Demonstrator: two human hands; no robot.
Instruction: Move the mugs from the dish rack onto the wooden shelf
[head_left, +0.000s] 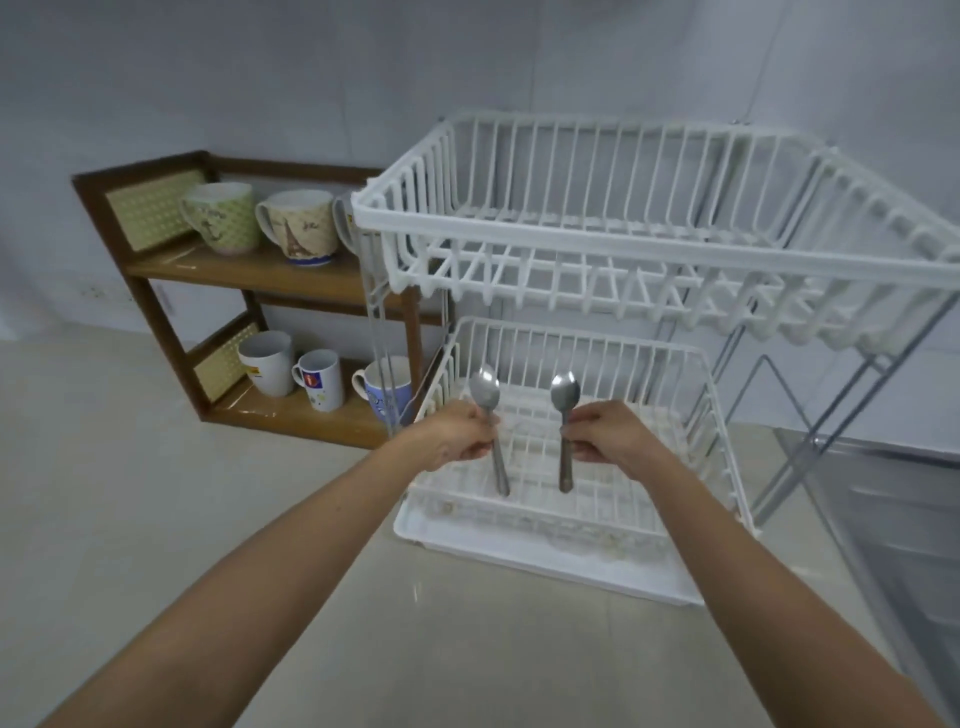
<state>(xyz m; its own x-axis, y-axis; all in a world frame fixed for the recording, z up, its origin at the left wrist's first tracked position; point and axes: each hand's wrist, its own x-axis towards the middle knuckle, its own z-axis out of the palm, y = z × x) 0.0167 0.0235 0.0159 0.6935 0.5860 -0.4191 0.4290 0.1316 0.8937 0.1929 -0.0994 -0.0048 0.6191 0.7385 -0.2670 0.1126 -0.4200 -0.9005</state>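
Observation:
A white two-tier dish rack (571, 218) stands on the counter; no mugs show in either basket. My left hand (457, 436) grips a steel spoon (488, 400) upright over the lower basket (691, 405). My right hand (608, 436) grips a second spoon (565, 397) the same way. The wooden shelf (249, 270) stands to the left. Its top board carries a green patterned mug (223, 218), a beige Eiffel-tower mug (301, 226) and a third mug half hidden behind the rack. Its bottom board carries a white mug (267, 361), a small printed mug (322, 379) and a blue mug (384, 389).
A white drip tray (519, 551) lies under the rack. A steel sink or drainer surface (893, 519) is at the right. The beige counter (130, 467) stretches in front and to the left. A grey wall rises behind.

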